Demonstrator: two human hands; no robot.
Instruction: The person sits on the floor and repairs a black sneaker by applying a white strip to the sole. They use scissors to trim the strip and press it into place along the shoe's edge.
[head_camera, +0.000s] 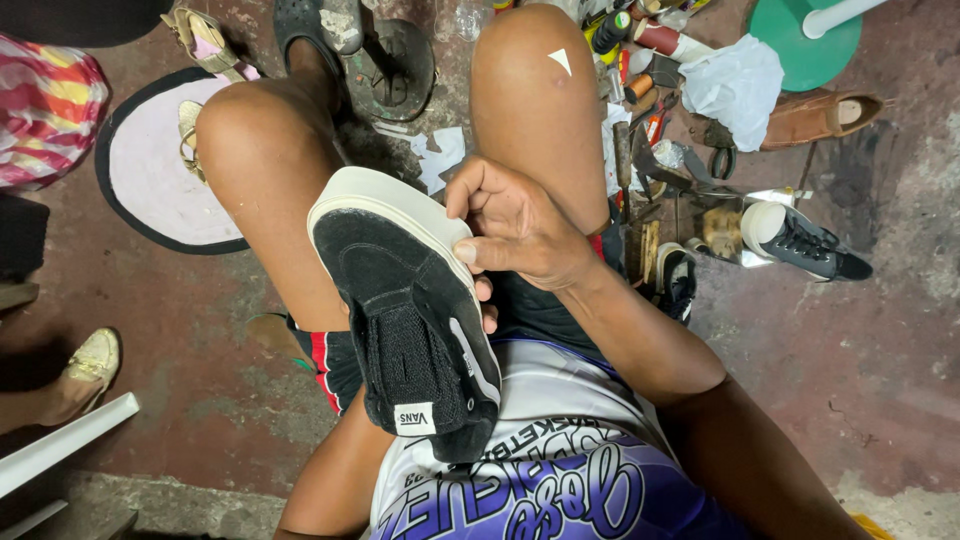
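A black suede sneaker (405, 320) with a thick white sole (385, 200) is held over my lap, toe pointing away, between my bare knees. My right hand (515, 225) grips the white sole's rim near the toe, thumb pressed on its edge and fingers curled behind it. My left hand (487, 303) is under the shoe and mostly hidden. Only its fingertips show at the shoe's right side, holding it from below, and the left forearm comes up from the bottom of the view.
Right of my knee lie heaped tools and bottles (640, 110), a white plastic bag (735, 85), a brown shoe (815, 118) and a black high-top sneaker (800, 240). A metal shoe stand (395, 70) is ahead, a round mat (150, 170) to the left. Another person's foot (90, 365) is at far left.
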